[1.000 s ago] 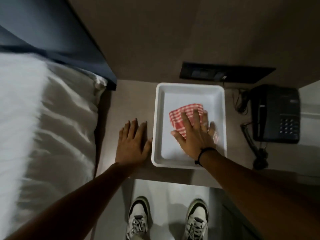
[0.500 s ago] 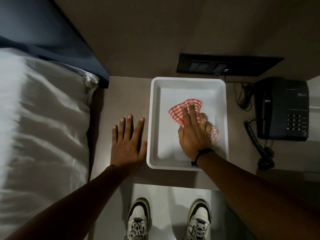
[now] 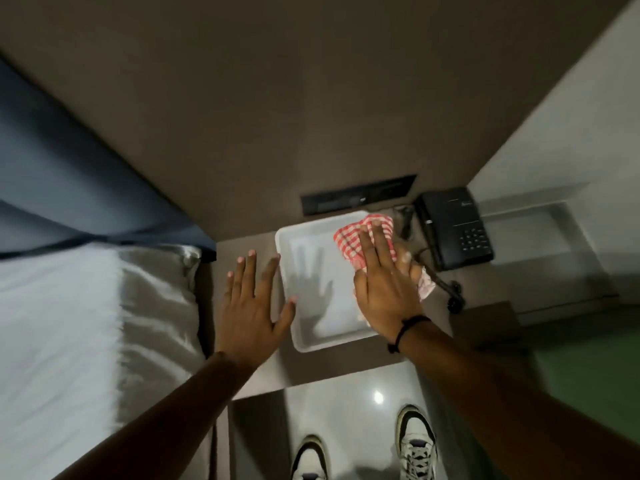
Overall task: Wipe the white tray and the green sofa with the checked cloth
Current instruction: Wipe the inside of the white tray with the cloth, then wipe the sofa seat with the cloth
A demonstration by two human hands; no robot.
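Two bare forearms reach forward over the floor and a pair of sneakers. Nearest, the left hand sits palm down, fingers spread, on the counter just beside the white tray, thumb touching its left wall. The right hand, a dark band at the wrist, is flat with fingers extended and slightly apart, pressing the checked cloth against the tray's far right corner; it pins the cloth rather than pinching it.

Risks, as I judge them: the cloth spills over the right rim, so a further sweep that way could drag it out of the tray and snag the coiled cord of the phone just beyond, pulling the handset. The left hand only braces one side, so a hard push to the right could slide the tray toward the phone. Most of the tray's floor looks uncovered by the cloth now. A green surface at the right edge may be the sofa; I cannot tell.
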